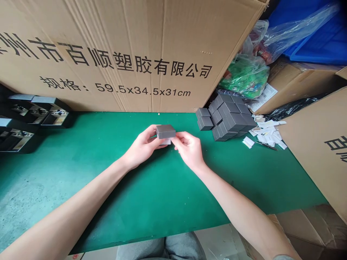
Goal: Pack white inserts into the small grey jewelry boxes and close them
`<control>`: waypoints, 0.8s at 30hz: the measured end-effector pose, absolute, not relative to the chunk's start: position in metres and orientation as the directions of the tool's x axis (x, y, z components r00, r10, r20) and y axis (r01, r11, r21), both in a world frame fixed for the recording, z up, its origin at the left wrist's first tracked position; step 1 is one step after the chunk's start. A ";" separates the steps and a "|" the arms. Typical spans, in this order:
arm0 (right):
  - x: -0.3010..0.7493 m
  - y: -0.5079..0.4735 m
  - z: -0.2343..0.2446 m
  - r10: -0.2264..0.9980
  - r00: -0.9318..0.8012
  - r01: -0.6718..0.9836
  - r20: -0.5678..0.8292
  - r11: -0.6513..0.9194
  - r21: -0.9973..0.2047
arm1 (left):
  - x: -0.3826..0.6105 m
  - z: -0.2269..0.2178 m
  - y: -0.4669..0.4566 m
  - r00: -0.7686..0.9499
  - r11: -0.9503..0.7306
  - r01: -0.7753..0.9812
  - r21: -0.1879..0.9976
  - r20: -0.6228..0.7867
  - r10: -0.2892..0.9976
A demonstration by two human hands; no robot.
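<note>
A small dark grey box (pixel 165 131) is held just above the green table mat (pixel 108 173), at its middle. My left hand (pixel 142 146) grips the box from the left, fingers curled under and around it. From the right, my right hand (pixel 189 148) pinches the box's right end with thumb and fingertips. Something pale shows under the box, between the two hands; I cannot make out what it is.
A stack of several like grey boxes (pixel 226 116) stands at the right, beside a heap of white paper slips (pixel 267 133). A large printed carton (pixel 121 54) walls the back. Dark open trays (pixel 29 115) sit at the left. Another carton (pixel 322 144) and plastic bags (pixel 244 76) crowd the right.
</note>
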State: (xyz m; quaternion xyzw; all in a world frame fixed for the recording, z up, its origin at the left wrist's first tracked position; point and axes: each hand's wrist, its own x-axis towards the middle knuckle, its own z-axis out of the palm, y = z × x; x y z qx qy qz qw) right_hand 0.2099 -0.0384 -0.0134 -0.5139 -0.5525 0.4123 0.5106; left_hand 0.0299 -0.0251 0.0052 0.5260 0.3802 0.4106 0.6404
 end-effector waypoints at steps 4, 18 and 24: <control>0.211 -0.039 -0.009 0.999 0.045 0.072 -0.020 -0.023 -0.997 | 0.030 0.002 -0.025 0.381 0.051 -0.080 0.995 -0.017 0.924; 0.209 -0.043 -0.007 0.997 0.015 0.023 -0.082 -0.082 -0.996 | 0.029 -0.010 -0.024 0.413 -0.077 0.012 0.997 0.065 0.908; 0.206 -0.047 -0.003 0.995 0.055 0.202 0.086 0.073 -0.977 | 0.028 -0.011 -0.023 0.433 -0.057 0.003 0.998 0.050 0.900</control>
